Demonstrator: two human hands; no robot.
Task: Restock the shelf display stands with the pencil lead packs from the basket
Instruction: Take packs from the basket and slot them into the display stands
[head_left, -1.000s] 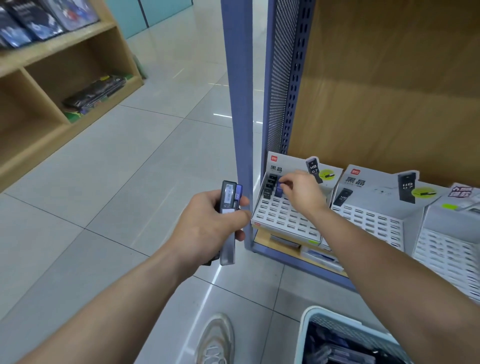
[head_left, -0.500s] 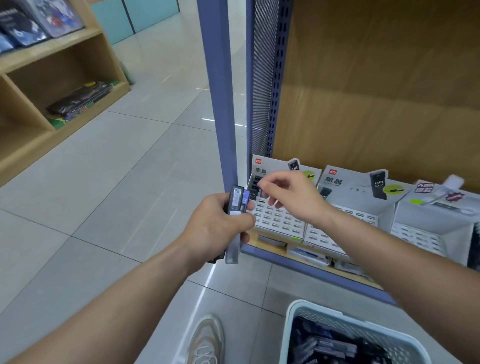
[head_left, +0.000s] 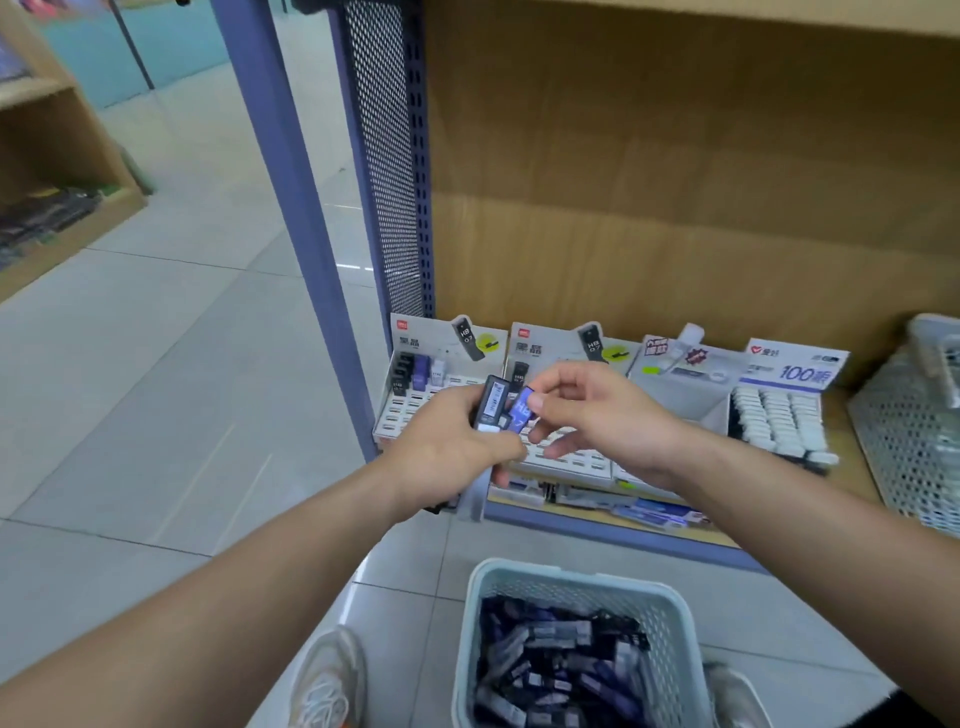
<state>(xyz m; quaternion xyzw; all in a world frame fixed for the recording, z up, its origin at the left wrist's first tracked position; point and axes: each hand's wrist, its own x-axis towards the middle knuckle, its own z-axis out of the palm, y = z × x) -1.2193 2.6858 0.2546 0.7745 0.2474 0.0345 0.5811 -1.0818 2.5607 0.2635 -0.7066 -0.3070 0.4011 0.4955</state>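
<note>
My left hand (head_left: 447, 441) grips a small bunch of pencil lead packs (head_left: 492, 402) in front of the shelf. My right hand (head_left: 597, 415) pinches the top of a blue pack (head_left: 522, 410) that sticks out of that bunch. Behind the hands stand two white slotted display stands: the left stand (head_left: 415, 384) holds a few packs in its back row, the second stand (head_left: 566, 457) is partly hidden by my hands. A pale basket (head_left: 571, 582) on the floor below holds several dark and blue packs.
A blue shelf post (head_left: 291, 208) rises left of the stands. Further right sit a stand of white erasers (head_left: 779, 415) and a white mesh bin (head_left: 909, 431). More stock lies on the lower shelf edge (head_left: 623, 512). My shoes (head_left: 327, 680) flank the basket.
My right hand has come back from the left stand to the bunch in my left hand and now pinches a blue pack. The view has shifted right and down.
</note>
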